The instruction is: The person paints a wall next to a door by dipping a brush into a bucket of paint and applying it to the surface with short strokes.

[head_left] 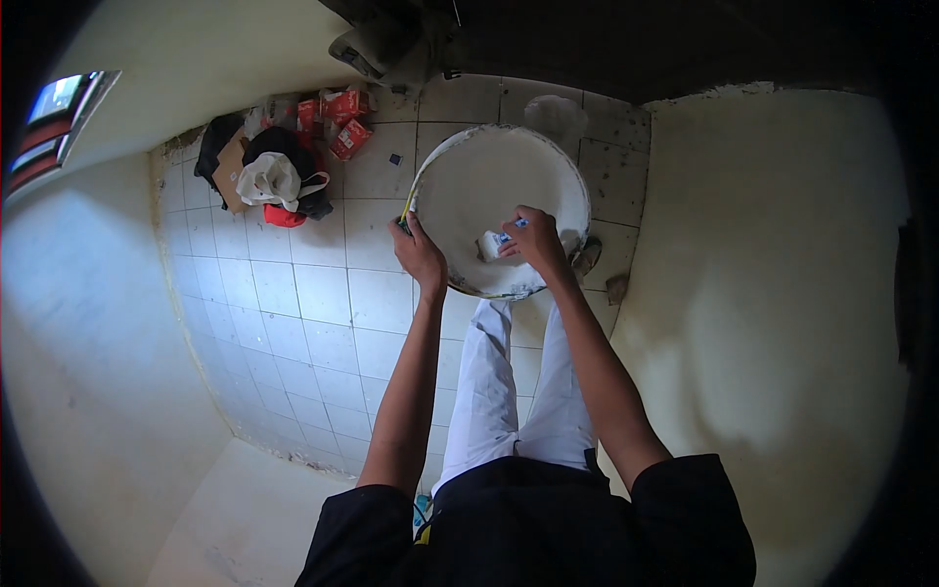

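Observation:
In front of my legs is a large round white piece [499, 166] with a raised, paint-smeared rim showing bits of yellow. My left hand [421, 251] is closed at its left rim, where a thin yellow-green strip and something dark green show by the fingers. My right hand [535, 238] reaches over the lower right of the round surface. Its fingers are wrapped round a small white-and-blue thing [497, 243] with a flat, pale end near the white surface; I cannot tell its exact kind.
Red boxes [345, 122], a white cloth bag [269, 180], a cardboard piece [229, 171] and dark bags lie on the tiled floor [323, 291] at the upper left. A clear plastic bag [556, 115] sits behind the round piece. Walls stand on both sides, a window [56, 112] at the left.

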Demonstrator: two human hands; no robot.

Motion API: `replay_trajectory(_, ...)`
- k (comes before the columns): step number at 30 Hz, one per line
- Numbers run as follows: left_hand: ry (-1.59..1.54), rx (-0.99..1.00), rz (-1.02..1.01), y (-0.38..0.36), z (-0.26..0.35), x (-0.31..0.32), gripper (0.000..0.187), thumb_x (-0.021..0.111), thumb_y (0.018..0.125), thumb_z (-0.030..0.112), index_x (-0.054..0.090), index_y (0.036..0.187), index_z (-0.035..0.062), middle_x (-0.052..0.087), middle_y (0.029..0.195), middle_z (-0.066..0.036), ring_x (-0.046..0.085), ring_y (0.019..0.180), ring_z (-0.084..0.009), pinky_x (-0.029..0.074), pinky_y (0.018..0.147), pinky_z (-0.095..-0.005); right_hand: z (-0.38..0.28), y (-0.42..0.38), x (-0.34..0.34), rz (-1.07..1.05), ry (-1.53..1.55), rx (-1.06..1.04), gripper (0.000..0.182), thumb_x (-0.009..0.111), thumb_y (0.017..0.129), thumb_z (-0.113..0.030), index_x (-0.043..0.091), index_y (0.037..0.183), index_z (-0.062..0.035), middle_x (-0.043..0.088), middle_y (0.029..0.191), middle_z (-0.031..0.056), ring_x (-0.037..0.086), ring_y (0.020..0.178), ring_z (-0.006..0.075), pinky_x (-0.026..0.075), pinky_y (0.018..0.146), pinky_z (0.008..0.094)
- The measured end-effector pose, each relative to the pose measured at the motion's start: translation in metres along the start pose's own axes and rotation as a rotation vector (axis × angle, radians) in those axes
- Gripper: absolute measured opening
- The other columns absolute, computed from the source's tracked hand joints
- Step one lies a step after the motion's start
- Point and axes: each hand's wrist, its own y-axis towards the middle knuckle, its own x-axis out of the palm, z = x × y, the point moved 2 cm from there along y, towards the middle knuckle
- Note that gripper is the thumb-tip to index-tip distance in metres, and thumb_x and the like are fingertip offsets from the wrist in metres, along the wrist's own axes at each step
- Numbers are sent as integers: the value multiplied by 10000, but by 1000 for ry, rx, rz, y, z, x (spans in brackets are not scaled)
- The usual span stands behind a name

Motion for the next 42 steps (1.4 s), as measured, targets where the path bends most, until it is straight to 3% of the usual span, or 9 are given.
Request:
replay_trajectory(12,21,32,36,3,-3,3,404,444,1023,384,505,1033,-16,627,799,-228,616,733,-357,437,663,-460,-31,37,36,-376,-304,-55,121,665,815,-9,593,783,84,656,661,177,698,559,226,578,480,307)
replay_trajectory(14,1,19,39,1,0,1,387,454,1013,370,498,997,-14,621,843,-241,591,780,-435,422,684,-489,-32,38,38,-418,-394,-75,109,672,807,11,594,806,87,660,675,177,695,553,217,580,491,305)
replay_trajectory(17,-30,19,32,2,0,1,389,459,1012,372,496,989,-15,614,830,-239,584,767,-435,416,677,-492,-27,45,36,-445,-500,-164,110,686,777,42,583,794,79,657,664,158,692,553,211,574,494,292)
replay_trajectory(20,33,35,35,3,-4,1,403,447,1019,383,508,1032,-15,618,787,-220,602,716,-367,438,658,-457,-44,23,21,-327,-292,-243,97,665,771,48,572,748,58,639,625,141,697,583,211,560,478,295)
replay_trajectory(27,44,25,54,0,1,-2,413,438,1019,397,516,1043,-8,628,810,-220,606,749,-393,430,672,-475,-26,-21,-7,-2,-22,-253,109,645,803,50,548,753,47,628,698,143,693,605,205,577,506,291)
replay_trajectory(33,75,3,-124,9,0,-18,370,511,979,360,527,1113,15,624,1010,-249,592,939,-418,433,816,-512,-37,-68,-42,200,411,-155,66,660,808,47,594,813,42,666,797,133,698,644,211,601,584,301)
replay_trajectory(38,202,142,148,4,36,-49,354,601,916,272,551,1156,16,607,1023,-196,581,943,-383,446,852,-464,-38,-101,-65,249,606,-180,120,695,791,34,628,890,40,685,845,135,704,691,212,606,642,304)
replay_trajectory(40,81,302,213,-2,56,-54,322,603,918,245,550,1111,-7,591,990,-157,571,917,-339,449,849,-434,-50,-122,-71,316,616,-173,170,726,783,9,646,931,35,686,847,131,703,693,211,600,646,291)
replay_trajectory(42,-377,224,-36,-22,81,-49,229,593,924,211,559,1050,23,591,962,-101,557,861,-233,450,787,-367,-68,-153,-81,367,729,-223,193,738,780,-6,662,951,42,688,833,129,699,693,206,590,646,278)
